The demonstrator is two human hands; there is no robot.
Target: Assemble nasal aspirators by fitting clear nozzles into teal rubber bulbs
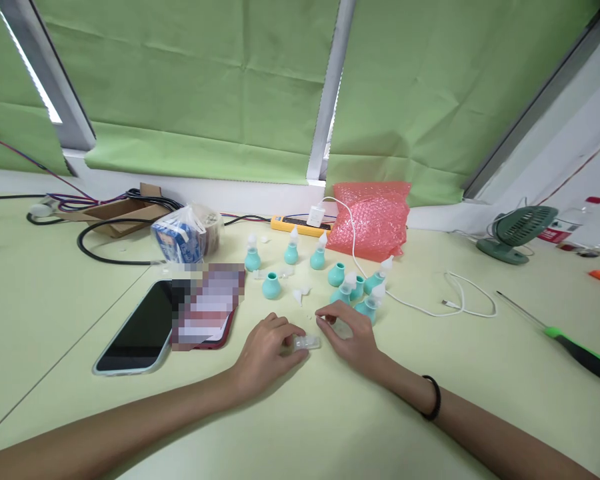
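Note:
My left hand [269, 350] grips a small clear plastic tube-like piece [307, 343] between thumb and fingers, low over the table. Thumb and forefinger of my right hand [351, 339] come together just above and right of it; anything in that pinch is too small to name. Tiny white bits [309, 317] lie beside the right fingertips. Beyond my hands stand several turquoise bulbs. One open-necked turquoise bulb [271, 286] has no tip, while another turquoise bulb [319, 256] carries a clear pointed nozzle. Loose white pieces [301, 295] rest between them.
Two phones, one dark-screened phone [140, 328] and one red-edged phone [213, 307], lie on the left. Farther back are a bagged blue pack [180, 237], a yellow power strip [300, 227] and pink bubble wrap [370, 220]. A white cable [430, 311], screwdriver [575, 350] and green fan [520, 230] are rightward.

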